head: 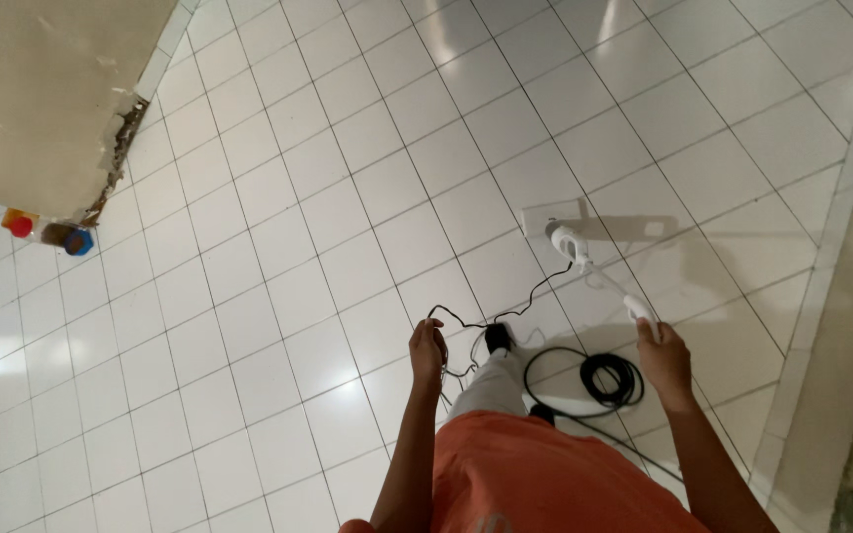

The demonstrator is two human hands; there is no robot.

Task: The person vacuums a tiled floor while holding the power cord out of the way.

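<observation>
The right hand [665,355] has its grip closed on the white steam mop [584,259], head flat on the tiled floor [278,257]. The left hand [427,347] pinches the black cord [505,314] beside it (best kept clear of the mop's head).

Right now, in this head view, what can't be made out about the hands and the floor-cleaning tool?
- Left hand: closed around the thin black cord; the fingers hide how it is gripped.
- Right hand: covers the white handle; any buttons are hidden.
- White cleaning head: too small and washed out to tell its type.
- Coiled black cable: its end is hidden behind the orange shirt.
</observation>
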